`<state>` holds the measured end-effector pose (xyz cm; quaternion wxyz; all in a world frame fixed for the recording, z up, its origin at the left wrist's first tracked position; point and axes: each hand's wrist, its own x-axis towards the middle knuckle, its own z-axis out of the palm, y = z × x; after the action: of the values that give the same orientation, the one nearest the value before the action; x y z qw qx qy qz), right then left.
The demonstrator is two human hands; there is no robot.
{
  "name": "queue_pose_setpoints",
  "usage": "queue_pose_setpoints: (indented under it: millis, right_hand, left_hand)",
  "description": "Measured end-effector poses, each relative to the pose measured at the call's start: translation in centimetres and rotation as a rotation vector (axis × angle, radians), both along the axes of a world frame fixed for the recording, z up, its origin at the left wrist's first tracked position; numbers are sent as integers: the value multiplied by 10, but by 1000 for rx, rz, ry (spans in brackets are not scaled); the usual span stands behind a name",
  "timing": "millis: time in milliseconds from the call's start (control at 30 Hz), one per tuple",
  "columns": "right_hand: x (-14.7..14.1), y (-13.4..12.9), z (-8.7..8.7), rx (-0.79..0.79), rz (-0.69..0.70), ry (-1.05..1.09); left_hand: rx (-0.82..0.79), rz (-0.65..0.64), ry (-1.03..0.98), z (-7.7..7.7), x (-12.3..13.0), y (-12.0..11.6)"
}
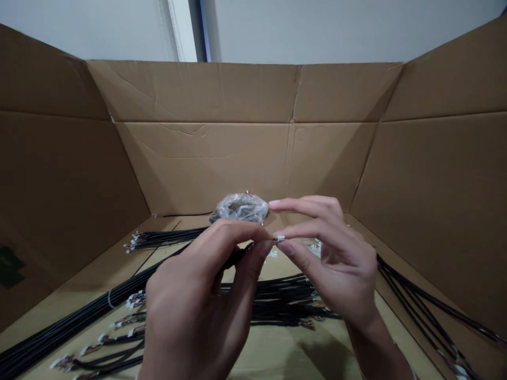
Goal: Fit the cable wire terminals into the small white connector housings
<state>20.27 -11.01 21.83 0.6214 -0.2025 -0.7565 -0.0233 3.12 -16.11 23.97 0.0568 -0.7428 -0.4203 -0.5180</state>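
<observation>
My left hand [206,285] pinches a black cable [234,258] close to its end, where thin wires come out between thumb and index finger. Against those wires, my right hand [332,253] holds a small white connector [280,238] between thumb and index fingertip, its other fingers loosely extended. The two hands' fingertips almost meet. Below them lies a spread of black cables [281,301] with coloured wire ends. How far the wires sit inside the connector cannot be made out.
Cardboard walls [206,163] surround the work surface. A clear plastic bag [241,207] stands at the back. A tied bundle of long black cables [91,311] runs along the left, with white-tipped cable ends [63,362] in front. More cables [420,306] lie at right.
</observation>
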Motion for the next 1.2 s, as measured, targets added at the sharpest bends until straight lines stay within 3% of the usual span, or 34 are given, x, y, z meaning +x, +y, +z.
queue_pose_setpoints:
  millis: [200, 367, 533, 767, 967, 1200]
  right_hand:
    - [-4, 4, -3, -159, 204, 141]
    - [-4, 3, -2, -224, 244, 145]
    - [-4, 2, -1, -280, 287, 144]
    - [-8, 6, -1, -351, 426, 163]
    - [-5, 3, -1, -329, 364, 137]
    - [-7, -1, -1, -324, 314, 154]
  left_hand:
    - [-36, 16, 0, 0, -2, -2]
    - [-39, -5, 32, 1, -5, 0]
    - [6, 58, 61, -4, -6, -2]
    - [3, -22, -89, -4, 0, -4]
    - [27, -76, -108, -6, 3, 0]
    - [-20, -6, 62, -4, -9, 1]
